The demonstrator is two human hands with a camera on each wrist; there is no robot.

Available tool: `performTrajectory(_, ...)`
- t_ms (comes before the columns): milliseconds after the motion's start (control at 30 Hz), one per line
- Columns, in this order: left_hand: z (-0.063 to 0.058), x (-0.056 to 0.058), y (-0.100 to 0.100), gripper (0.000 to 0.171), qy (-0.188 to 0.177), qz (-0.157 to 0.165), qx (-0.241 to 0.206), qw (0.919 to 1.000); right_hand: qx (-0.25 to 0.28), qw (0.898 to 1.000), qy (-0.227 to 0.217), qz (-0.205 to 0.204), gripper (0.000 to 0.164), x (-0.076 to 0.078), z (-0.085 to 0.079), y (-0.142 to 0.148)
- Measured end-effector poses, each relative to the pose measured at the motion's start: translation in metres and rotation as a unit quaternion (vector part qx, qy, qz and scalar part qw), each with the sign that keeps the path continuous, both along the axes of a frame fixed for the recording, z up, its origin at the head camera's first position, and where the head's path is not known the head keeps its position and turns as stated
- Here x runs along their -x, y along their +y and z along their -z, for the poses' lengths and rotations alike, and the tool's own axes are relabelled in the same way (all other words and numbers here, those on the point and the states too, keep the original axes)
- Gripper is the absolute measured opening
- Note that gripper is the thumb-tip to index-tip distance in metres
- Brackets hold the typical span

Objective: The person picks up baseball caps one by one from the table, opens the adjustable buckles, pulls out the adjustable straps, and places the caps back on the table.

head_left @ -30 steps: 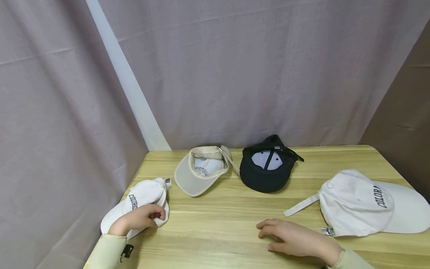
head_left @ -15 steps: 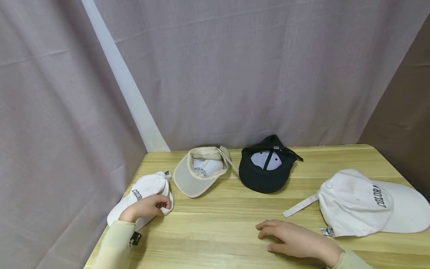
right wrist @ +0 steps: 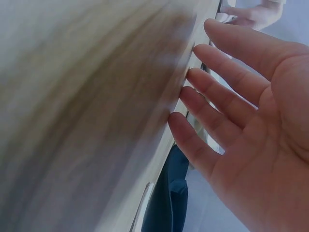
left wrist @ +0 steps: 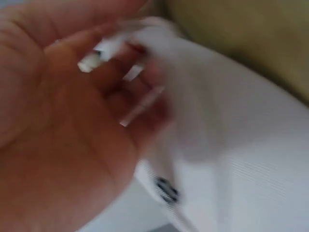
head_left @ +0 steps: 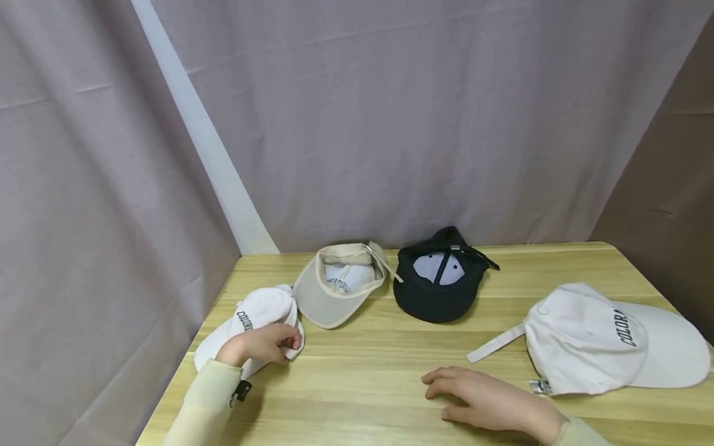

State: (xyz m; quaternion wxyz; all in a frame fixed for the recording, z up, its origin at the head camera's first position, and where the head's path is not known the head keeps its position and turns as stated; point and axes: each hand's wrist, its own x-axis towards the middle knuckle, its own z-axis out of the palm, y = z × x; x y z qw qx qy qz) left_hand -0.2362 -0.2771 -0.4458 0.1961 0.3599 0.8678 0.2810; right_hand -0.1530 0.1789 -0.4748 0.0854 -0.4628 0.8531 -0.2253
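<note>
At the table's left side my left hand (head_left: 259,344) pinches the rear edge of a white baseball cap (head_left: 269,303) with dark lettering. The left wrist view shows the fingers curled at the cap's pale fabric (left wrist: 260,159), blurred. This cap's back reaches right up to the brim of a beige cap (head_left: 323,303), which lies with its inside showing. My right hand (head_left: 491,397) holds nothing, its fingers spread and relaxed low over the wood. In the right wrist view its fingertips (right wrist: 177,121) are right at the tabletop.
A black cap (head_left: 437,303) lies inside-up at the back of the wooden table (head_left: 346,396). Another white cap (head_left: 586,341) sits on the right, brim pointing right, its strap (head_left: 496,344) stretched toward the middle. Grey curtains (head_left: 390,124) stand behind and to the left.
My left hand has slid the white cap rightward and slightly back, up to the beige cap. The beige cap sits a little closer to the black one. My right hand has stayed in place.
</note>
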Motion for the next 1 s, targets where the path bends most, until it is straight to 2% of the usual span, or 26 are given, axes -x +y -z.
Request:
performTrajectory(100, -0.011, -0.004, 0.012, 0.023, 0.026, -0.038, 0.021, 0.9987, 0.001, 1.0, -0.003, -0.003, 0.025, -0.001, 0.0, 0.0)
performTrajectory(200, -0.019, 0.001, 0.028, 0.019, 0.079, -0.077, 0.011, 0.9938, 0.001, 1.0, -0.005, -0.002, 0.026, -0.002, -0.001, 0.001)
performTrajectory(267, -0.021, 0.007, 0.039, 0.019, 0.113, -0.099, -0.003, 0.9886, 0.001, 1.0, -0.001, 0.0, 0.025, -0.002, -0.001, 0.001)
performTrajectory(367, -0.016, 0.017, 0.057, 0.028, 0.141, -0.118, -0.008, 0.9829, 0.002, 1.0, 0.004, 0.003, 0.025, -0.002, -0.002, 0.001)
performTrajectory(500, -0.002, 0.027, 0.078, 0.048, 0.154, -0.105, 0.024, 0.9823, 0.005, 1.0, 0.004, 0.006, 0.025, -0.003, -0.001, -0.001)
performTrajectory(667, 0.014, 0.029, 0.097, 0.058, 0.175, -0.078, 0.059, 0.9797, 0.009, 1.0, 0.01, -0.001, 0.025, -0.004, 0.0, -0.003)
performTrajectory(833, 0.016, 0.023, 0.115, 0.057, 0.21, -0.056, 0.073, 0.9733, 0.005, 1.0, 0.004, 0.005, 0.025, -0.003, 0.0, -0.002)
performTrajectory(1000, 0.013, 0.012, 0.129, 0.056, 0.236, -0.042, 0.114, 0.9642, 0.007, 1.0, 0.001, 0.007, 0.024, -0.002, 0.0, -0.002)
